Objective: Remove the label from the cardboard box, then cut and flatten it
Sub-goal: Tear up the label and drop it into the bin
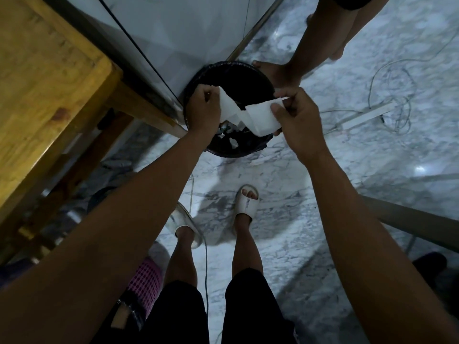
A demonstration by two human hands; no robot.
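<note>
A crumpled white label (pixel 250 115) is stretched between my two hands above a round bin with a black liner (pixel 231 108). My left hand (pixel 202 109) grips the label's left end in a curled fist. My right hand (pixel 295 115) pinches its right end between thumb and fingers. White scraps lie inside the bin. The cardboard box is not in view.
A wooden table (pixel 47 90) stands at the left beside a white wall panel (pixel 188 28). Another person's bare feet (pixel 275 70) stand just behind the bin. A white power strip (pixel 367 115) with tangled cables lies on the marble floor at the right. My feet wear white slippers (pixel 247 202).
</note>
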